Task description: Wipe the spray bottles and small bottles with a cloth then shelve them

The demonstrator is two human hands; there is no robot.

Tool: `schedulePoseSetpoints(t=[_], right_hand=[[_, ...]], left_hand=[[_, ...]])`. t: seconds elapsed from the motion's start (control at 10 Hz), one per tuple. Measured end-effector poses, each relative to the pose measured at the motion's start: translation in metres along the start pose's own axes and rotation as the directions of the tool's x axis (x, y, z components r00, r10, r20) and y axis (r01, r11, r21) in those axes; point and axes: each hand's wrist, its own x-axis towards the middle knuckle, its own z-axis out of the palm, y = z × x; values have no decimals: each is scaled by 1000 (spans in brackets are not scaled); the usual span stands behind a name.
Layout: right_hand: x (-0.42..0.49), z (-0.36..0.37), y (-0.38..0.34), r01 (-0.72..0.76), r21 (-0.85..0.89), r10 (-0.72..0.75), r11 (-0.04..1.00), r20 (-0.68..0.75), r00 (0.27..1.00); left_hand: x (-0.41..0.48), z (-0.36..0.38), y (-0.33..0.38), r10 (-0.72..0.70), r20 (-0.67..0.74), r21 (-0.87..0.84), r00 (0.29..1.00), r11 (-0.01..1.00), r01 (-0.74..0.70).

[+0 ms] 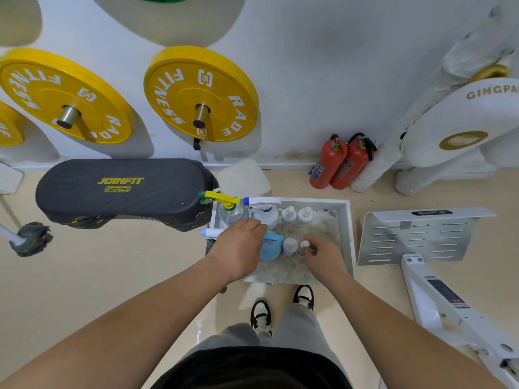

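Note:
A white shelf tray (347, 220) with a speckled liner holds the bottles. At its back stand a clear spray bottle with a yellow trigger (229, 210), a white spray bottle with a blue nozzle (265, 213) and two small white bottles (289, 214) (305, 214). My left hand (238, 245) reaches over the tray's left side above a blue cloth (271, 245), and what it grips is hidden. A blue-tipped nozzle (209, 233) sticks out to its left. My right hand (323, 255) pinches a small white bottle (304, 245) next to another small bottle (290, 245).
A black JOINFIT step platform (123, 189) lies left of the tray. Yellow weight plates (200, 94) hang on the wall. Two red fire extinguishers (341, 161) stand by the wall. A white perforated machine footplate (415, 237) is on the right. My shoes (261, 315) stand below the tray.

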Motion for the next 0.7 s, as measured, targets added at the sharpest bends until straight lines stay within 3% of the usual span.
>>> schedulePoseSetpoints(t=[0.4,0.6,0.7], right_hand=[[-8,-4,-11,-62,-8,62,998,-18,998],[-18,-25,-17,-72,-65,72,995,1,997],[-22,-29,-25,-39,-38,36,998,-79,996]], left_hand=[[2,-4,-6,3,59,10,998,1000,-3],[-3,-8,-8,-10,29,-93,1000,996,13],[-6,-9,-5,-17,7,-107,1000,994,18]])
